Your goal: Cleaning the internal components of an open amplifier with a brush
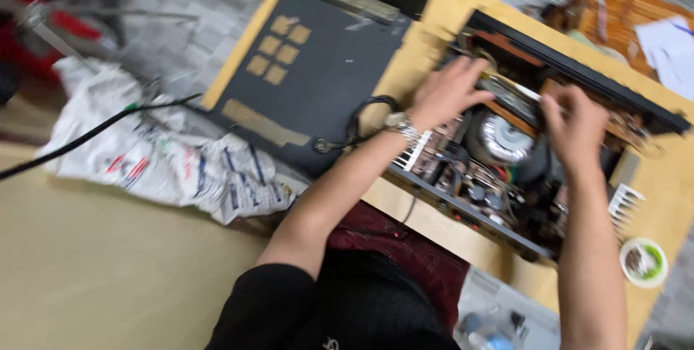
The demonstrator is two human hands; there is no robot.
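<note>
Open amplifier chassis (pixel 506 176) lay on the yellow surface (pixel 426 46), long axis running upper-left to lower-right. Both hands were inside it: left hand (pixel 448 93) spread flat on the far-left parts, right hand (pixel 575 129) curled over the round transformer (pixel 502 137); actual pinch blurred, couldn't tell.

Left hand (pixel 450 92) spread palm-down, right hand (pixel 576 127) loosely curled, both forearms extended
</note>
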